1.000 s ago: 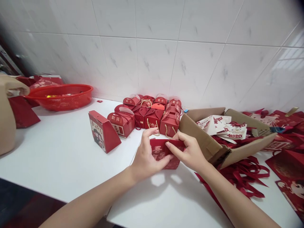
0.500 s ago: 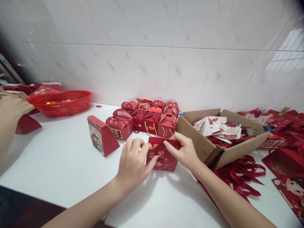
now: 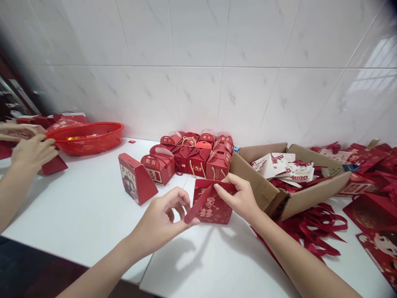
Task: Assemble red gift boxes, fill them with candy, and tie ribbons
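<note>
A red paper gift box [image 3: 214,207] with gold characters stands on the white table [image 3: 77,211] in front of me. My right hand [image 3: 240,198] pinches its top edge at the right. My left hand [image 3: 161,219] pinches the end of a red ribbon [image 3: 198,205] that runs up across the box's front to its top. A triangular red box [image 3: 135,178] with a cartoon picture stands just to the left.
Several finished red boxes [image 3: 192,155] are grouped by the tiled wall. An open cardboard carton [image 3: 288,190] of flat cards sits right, with loose red ribbons [image 3: 316,231] beside it. At far left another person's hands [image 3: 29,151] handle red paper near a red basket [image 3: 85,136].
My left hand has let go of the box's side and drawn back toward me, pulling a red ribbon out from the box top. The other person's hands moved in near the basket.
</note>
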The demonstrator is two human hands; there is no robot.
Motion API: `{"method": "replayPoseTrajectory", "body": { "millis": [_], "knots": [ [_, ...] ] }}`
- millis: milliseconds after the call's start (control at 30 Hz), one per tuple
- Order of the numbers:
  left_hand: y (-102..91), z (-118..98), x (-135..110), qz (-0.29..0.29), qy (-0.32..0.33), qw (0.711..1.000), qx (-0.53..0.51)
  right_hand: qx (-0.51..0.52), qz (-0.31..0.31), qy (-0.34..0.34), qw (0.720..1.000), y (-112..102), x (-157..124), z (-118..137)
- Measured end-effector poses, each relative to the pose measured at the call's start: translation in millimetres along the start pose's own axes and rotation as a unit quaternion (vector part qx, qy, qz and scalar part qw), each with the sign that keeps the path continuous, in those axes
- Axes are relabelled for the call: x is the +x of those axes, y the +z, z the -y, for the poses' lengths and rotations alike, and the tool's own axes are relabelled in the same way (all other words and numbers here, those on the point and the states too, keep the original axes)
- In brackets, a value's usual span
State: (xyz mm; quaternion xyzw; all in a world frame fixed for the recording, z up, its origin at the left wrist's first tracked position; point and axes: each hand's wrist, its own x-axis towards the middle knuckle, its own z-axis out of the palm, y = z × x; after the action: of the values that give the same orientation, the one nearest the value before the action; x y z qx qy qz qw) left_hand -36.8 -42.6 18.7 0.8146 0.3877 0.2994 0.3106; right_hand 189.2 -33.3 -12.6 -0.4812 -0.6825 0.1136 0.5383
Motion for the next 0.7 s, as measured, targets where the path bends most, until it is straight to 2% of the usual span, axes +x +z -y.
{"method": "replayPoseTrajectory", "body": {
  "millis": [100, 233, 333, 433, 500, 600, 700],
  "knots": [
    [0.6, -2, -2, 0.043, -0.036, 0.994, -0.096, -0.001, -0.001, -0.006, 1.000, 0, 0, 1],
    [5.0, 0, -8, 0.090, -0.010, 0.978, -0.189, -0.004, 0.001, -0.012, 1.000, -1, 0, 2],
    [4.1, 5, -8, 0.045, 0.002, 0.982, -0.185, -0.008, -0.001, -0.018, 1.000, -1, -1, 1],
    [-8.1, 10, -1, -0.015, 0.026, 0.991, -0.130, -0.011, -0.005, -0.034, 0.999, 0, -2, 1],
    [-21.5, 10, 7, -0.075, 0.072, 0.990, -0.099, -0.008, -0.003, -0.055, 0.998, 1, -3, 4],
    [-38.7, -1, 20, -0.164, 0.166, 0.968, -0.088, -0.001, 0.014, -0.099, 0.995, 2, -7, 15],
    [-42.9, -24, 33, -0.186, 0.261, 0.942, -0.102, -0.001, 0.040, -0.155, 0.987, 1, -13, 30]
  ]
}}
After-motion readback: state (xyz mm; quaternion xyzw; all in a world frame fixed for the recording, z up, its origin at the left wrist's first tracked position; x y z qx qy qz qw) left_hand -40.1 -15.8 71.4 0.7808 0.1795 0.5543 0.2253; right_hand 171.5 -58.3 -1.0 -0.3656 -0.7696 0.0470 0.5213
